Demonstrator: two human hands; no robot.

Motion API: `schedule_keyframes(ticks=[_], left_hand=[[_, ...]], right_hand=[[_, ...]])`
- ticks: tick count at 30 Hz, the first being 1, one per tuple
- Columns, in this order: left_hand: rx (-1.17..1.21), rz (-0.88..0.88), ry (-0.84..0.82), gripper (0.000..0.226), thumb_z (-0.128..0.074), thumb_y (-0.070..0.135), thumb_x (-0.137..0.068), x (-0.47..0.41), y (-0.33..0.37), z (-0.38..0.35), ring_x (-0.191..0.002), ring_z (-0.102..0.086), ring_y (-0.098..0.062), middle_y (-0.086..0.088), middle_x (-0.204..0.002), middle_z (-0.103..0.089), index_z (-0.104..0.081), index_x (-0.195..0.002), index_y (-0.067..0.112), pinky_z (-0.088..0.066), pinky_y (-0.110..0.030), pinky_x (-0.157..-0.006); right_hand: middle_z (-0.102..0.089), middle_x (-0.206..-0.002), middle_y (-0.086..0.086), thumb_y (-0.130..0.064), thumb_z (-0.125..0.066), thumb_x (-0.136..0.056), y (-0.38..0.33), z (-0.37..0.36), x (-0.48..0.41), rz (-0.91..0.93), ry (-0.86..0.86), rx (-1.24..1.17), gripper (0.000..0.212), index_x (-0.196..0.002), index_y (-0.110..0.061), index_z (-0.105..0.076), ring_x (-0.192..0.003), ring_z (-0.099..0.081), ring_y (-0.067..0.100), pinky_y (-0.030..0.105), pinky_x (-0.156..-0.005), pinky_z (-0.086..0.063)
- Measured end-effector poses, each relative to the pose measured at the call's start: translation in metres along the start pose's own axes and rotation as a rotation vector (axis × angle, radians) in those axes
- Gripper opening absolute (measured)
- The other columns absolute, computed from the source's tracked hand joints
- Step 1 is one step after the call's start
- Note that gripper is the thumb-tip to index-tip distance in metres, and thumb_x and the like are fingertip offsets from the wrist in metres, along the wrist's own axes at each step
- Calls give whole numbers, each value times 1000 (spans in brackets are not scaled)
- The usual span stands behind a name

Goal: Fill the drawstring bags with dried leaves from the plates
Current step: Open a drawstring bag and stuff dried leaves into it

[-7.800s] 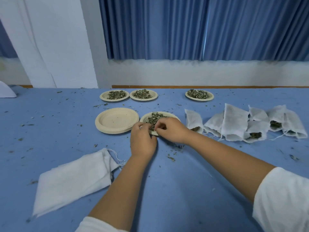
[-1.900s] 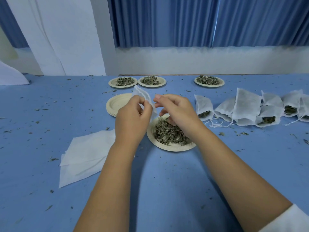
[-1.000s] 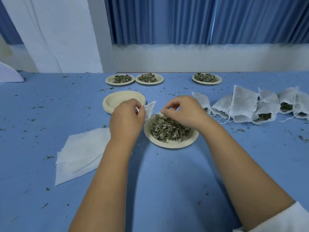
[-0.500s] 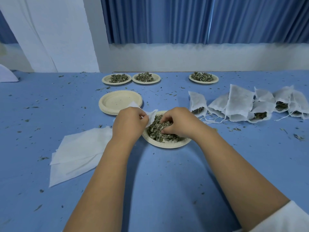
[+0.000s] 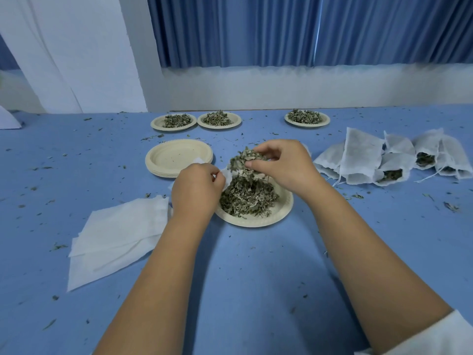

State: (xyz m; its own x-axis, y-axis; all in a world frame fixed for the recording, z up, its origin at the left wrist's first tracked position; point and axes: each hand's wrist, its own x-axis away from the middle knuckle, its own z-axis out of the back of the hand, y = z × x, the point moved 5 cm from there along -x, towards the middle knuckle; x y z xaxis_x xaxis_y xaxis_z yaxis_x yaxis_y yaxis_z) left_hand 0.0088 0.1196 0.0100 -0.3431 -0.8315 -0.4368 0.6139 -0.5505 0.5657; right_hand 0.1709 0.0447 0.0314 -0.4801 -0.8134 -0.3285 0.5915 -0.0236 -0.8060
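A plain workroom, seemingly for hand packing: a blue-covered table (image 5: pixel 256 290) fills the lower frame (plates of dried leaves (image 5: pixel 219 127) sit at upper middle), and pleated blue curtains (image 5: pixel 307 29) hang above a white wall (image 5: pixel 281 88) along the top.

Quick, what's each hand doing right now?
Left hand: holding a white bag at the edge of the plate.
Right hand: holding a clump of dried leaves above the plate.

The person's right arm (image 5: pixel 371 265) wears a white sleeve (image 5: pixel 435 339), seen only at 5 o'clock in the corner of the view, its plain hem crossing the arm on a slant. Past that hem the forearm and right hand (image 5: pixel 284 165) are bare. The left arm (image 5: pixel 163 272) and left hand (image 5: pixel 197 190) are bare as far as the frame's edge at 7 o'clock.
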Motion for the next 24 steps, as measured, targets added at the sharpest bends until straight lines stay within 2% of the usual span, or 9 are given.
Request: schedule_keyframes(ticks=[4, 7, 9, 11, 14, 16, 18, 22, 24], left_hand=[[62, 4, 8, 23, -56, 18, -90, 3, 5, -2, -79, -64, -32, -15, -79, -71, -74, -84, 5, -53, -45, -70], [145, 55, 40, 23, -58, 16, -88, 3, 3, -1, -72, -62, -34, -16, -69, -67, -71, -73, 4, -49, -42, -63], [196, 89, 55, 25, -58, 16, -88, 3, 1, 0, -69, -61, -33, -15, -65, -66, -70, -68, 5, -47, -40, -60], [226, 119, 69, 26, -58, 17, -88, 2, -1, 0, -66, -59, -29, -14, -66, -66, -70, -68, 6, -47, -39, -61], [266, 146, 70, 26, -56, 15, -86, 1, -4, -3, -56, -43, -20, -19, -65, -61, -66, -66, 2, -40, -35, -56], [272, 141, 54, 25, -56, 14, -85, 2, -2, -6, -56, -42, -20, -19, -66, -63, -67, -66, 1, -37, -35, -56], [290, 121, 52, 25, -57, 15, -86, 3, 1, -8, -59, -51, -22, -10, -65, -66, -69, -66, 5, -40, -30, -58], [338, 91, 21, 24, -61, 19, -87, 4, 7, -11, -61, -57, 1, 15, -61, -63, -70, -64, 21, -39, -7, -57], [342, 76, 10, 21, -62, 20, -88, 3, 8, -12, -66, -57, 6, 21, -63, -61, -72, -69, 24, -38, -3, -59]], right_hand=[[-63, -81, -17, -25, -84, -75, -1, -11, 2, -9, 59, -158, 23, -91, -28, -67, -70, -56, -9, 12, -71, -44], [-63, -78, -19, -24, -82, -77, 2, -21, 4, 38, 58, 4, 18, -92, -23, -72, -60, -50, -16, 10, -65, -37], [-63, -79, -18, -24, -79, -78, 4, -24, 5, 60, 43, 139, 15, -92, -24, -73, -64, -51, -12, 14, -65, -37], [-67, -91, -13, -24, -75, -80, 5, -28, 7, 64, -4, 264, 18, -97, -25, -73, -72, -53, -2, 21, -70, -43], [-68, -102, -7, -24, -71, -81, 2, -32, 10, 87, -59, 390, 21, -102, -27, -72, -82, -58, 10, 29, -76, -50], [-68, -106, -3, -24, -71, -83, 0, -33, 12, 109, -71, 448, 23, -105, -25, -72, -92, -60, 15, 32, -81, -50], [-66, -107, 1, -23, -70, -84, -1, -34, 13, 122, -83, 487, 25, -108, -23, -71, -100, -59, 19, 33, -84, -48], [-60, -101, 3, -20, -66, -85, -3, -38, 14, 156, -107, 570, 27, -111, -22, -70, -99, -57, 22, 27, -74, -36], [-51, -93, 0, -18, -65, -85, -3, -39, 14, 175, -120, 610, 27, -111, -21, -70, -96, -56, 23, 26, -70, -30]])
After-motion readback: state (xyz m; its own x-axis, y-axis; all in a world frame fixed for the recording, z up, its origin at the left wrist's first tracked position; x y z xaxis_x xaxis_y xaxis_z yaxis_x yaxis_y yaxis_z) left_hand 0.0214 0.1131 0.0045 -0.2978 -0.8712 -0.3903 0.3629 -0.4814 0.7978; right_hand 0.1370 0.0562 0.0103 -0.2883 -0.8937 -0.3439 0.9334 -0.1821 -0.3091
